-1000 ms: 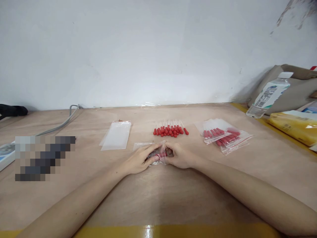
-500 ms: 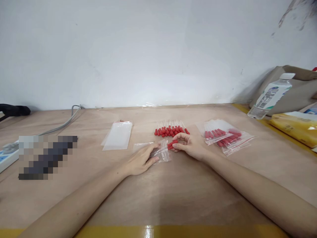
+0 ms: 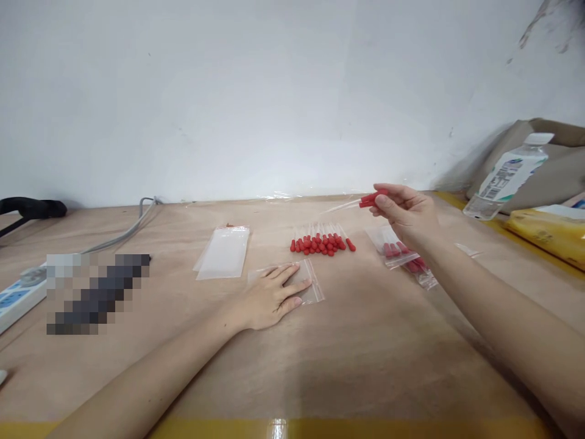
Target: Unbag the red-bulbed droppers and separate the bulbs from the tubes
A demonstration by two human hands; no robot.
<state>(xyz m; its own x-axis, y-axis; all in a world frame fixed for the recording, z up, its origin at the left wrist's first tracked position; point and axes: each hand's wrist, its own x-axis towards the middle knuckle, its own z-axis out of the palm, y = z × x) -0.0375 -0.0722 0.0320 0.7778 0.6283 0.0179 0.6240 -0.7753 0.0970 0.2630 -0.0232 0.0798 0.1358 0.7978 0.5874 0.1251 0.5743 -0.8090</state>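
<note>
My left hand [image 3: 274,299] lies flat with fingers spread on a clear zip bag [image 3: 315,292], pressing it against the table. Raised above the table on the right, my right hand [image 3: 404,213] pinches droppers [image 3: 368,200] by their red bulbs, their thin clear tips pointing left. How many it holds is hard to tell. Between the hands lies a pile of red-bulbed droppers [image 3: 320,242], tips toward the wall. Below my right hand are filled zip bags [image 3: 402,259] with more droppers inside, partly hidden by my forearm.
A stack of flat bags [image 3: 223,253] lies left of the pile. Farther left are a power strip [image 3: 22,305], a grey cable [image 3: 114,235] and a blurred-out dark object [image 3: 105,292]. At right stand a tilted bottle [image 3: 507,177], a yellow packet [image 3: 548,231] and a grey-brown bag [image 3: 562,177].
My right hand has drawn the droppers away from the zip bag, up and to the right. My left hand has gone from holding the bag's mouth to lying flat on it.
</note>
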